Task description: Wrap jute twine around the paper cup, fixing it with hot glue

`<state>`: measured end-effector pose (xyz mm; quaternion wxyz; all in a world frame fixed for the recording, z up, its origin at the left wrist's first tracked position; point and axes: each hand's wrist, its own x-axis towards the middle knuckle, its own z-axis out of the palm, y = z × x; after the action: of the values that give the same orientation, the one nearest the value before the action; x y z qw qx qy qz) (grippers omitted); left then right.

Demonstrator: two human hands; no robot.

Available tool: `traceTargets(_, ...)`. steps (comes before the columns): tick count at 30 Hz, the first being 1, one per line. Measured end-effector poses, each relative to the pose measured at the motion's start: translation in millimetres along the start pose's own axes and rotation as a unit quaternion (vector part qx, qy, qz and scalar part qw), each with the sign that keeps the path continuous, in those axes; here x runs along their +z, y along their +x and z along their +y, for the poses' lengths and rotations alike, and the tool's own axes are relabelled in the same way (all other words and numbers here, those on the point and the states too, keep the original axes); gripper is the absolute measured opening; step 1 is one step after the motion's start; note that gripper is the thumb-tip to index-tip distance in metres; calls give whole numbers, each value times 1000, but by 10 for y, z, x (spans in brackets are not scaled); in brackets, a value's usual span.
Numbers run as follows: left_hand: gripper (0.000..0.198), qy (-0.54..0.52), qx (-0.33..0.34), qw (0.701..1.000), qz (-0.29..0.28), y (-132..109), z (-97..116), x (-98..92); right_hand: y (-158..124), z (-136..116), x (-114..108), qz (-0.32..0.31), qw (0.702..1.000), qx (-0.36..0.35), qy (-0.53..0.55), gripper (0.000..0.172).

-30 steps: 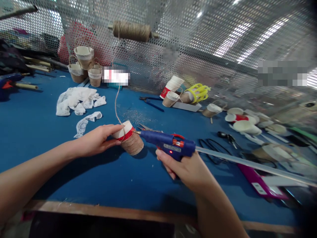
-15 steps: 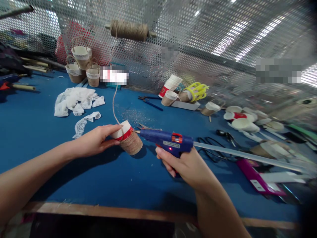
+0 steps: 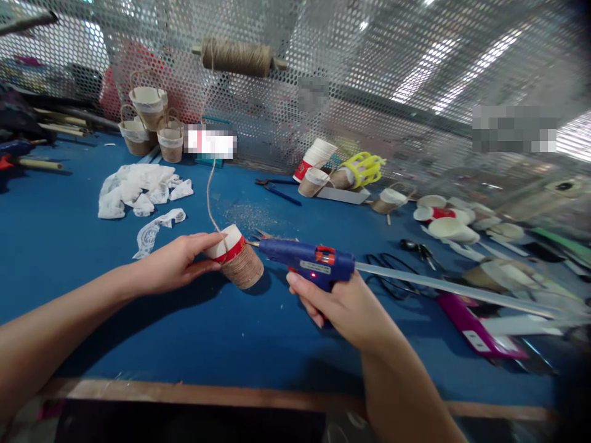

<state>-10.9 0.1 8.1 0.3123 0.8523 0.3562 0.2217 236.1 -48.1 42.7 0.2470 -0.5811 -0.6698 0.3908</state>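
Note:
A paper cup (image 3: 243, 266), mostly wrapped in brown twine, is tilted above the blue table with its white and red rim end toward my left hand (image 3: 184, 266). That hand grips the cup near the rim between thumb and fingers. Loose twine (image 3: 209, 197) runs from the cup up toward the spool (image 3: 236, 57). In my right hand (image 3: 325, 298) is a blue glue gun (image 3: 307, 258), its red light lit and a long clear glue stick (image 3: 452, 289) out of its back. The nozzle tip is at the cup's red band; whether it touches is too small to tell.
Scissors (image 3: 262, 234) lie behind the nozzle, pliers (image 3: 280, 189) farther back. White lace (image 3: 138, 184) is heaped left. Small twine baskets (image 3: 170, 145) stand at the back left. Cups (image 3: 450, 230), a black cable (image 3: 385, 280) and a purple box (image 3: 478, 326) lie right. A perforated metal panel (image 3: 360, 67) rises behind.
The whole view has shifted very slightly. Both hands, the cup and the glue gun keep nearly the same positions relative to each other.

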Motion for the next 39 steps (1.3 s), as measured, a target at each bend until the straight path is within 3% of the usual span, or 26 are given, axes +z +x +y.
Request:
traceTargets(29, 30, 2, 8, 1000, 7, 3, -25, 11, -17, 12, 5, 3, 1000, 8, -9, 30)
traceTargets(34, 26, -5, 6, 1000, 1, 8, 2, 3, -19, 15, 8, -19, 1000, 14, -12, 31)
traceTargets(39, 28, 5, -6, 1000, 0, 3, 15, -1, 10, -7, 4, 6, 1000, -2, -22, 34)
